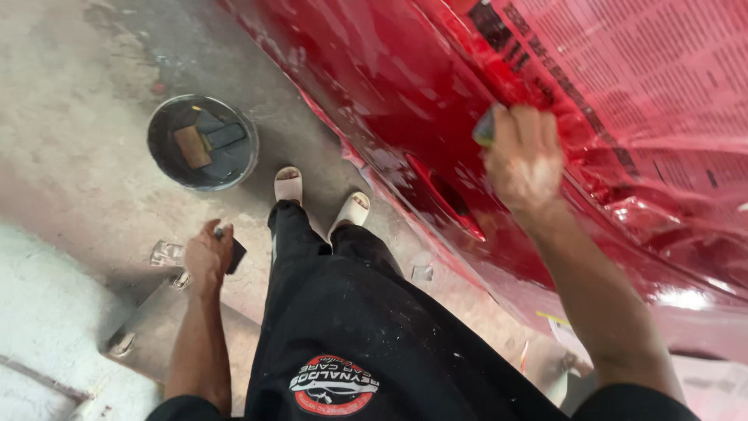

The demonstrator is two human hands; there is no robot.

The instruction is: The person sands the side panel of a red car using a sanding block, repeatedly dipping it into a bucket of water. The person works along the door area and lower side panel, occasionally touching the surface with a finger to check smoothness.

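My right hand presses a small grey-green sanding block against the wet red car body panel, near the edge of red-tinted masking paper. My left hand hangs by my side, closed on a small dark flat piece, perhaps sandpaper. My black trousers and pale slippers are below me on the concrete floor.
A round bucket of dark water holding a brown block and dark sheets stands on the wet concrete floor ahead left. A door handle recess shows on the panel. Pale scraps lie near my feet.
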